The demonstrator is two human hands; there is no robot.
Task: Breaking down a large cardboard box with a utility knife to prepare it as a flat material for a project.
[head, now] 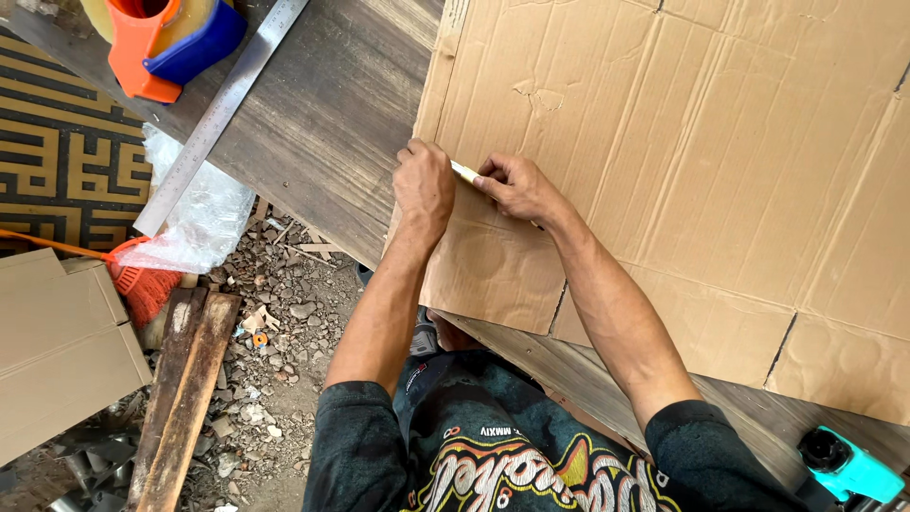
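Both bare forearms reach forward from dark sleeves pushed up near the elbows, converging so the hands sit just beside each other. The left hand [424,180] lies knuckles up, its fingers curled under in a loose fist with the wrist straight. The right hand [517,186] is angled inward toward the left, fingers bent and pinched together, wrist slightly cocked.

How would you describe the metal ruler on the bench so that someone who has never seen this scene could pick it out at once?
Start at the dark wooden workbench left of the big flattened brown cardboard sheet. Near its far left end lies a long, flat, silver steel ruler, slanting across the boards beside an orange and blue tape dispenser. It is the only thin, shiny, straight strip there, with one end resting on crumpled clear plastic.
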